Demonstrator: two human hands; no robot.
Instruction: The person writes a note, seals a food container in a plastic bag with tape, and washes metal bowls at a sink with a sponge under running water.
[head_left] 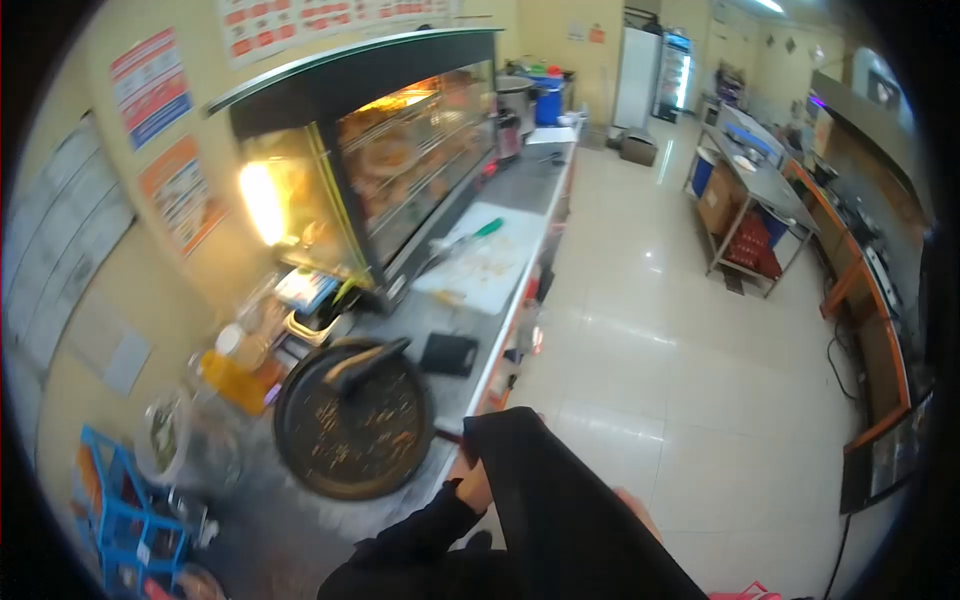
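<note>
Black cloth (548,495) across left hand (476,488) and right hand (638,511), grip state unclear; brown bits (372,443) in round pan (350,486) nearby.

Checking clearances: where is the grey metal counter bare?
Bare: the counter beyond the white cutting board, beside the black-framed display case; a small gap bordered by the black square pad, round dark pan and front edge. Crowded: the pan's wall side, around the yellow plastic container.

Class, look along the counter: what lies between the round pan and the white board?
A flat black square lies between the pan and the board, as the head view shows.
</note>
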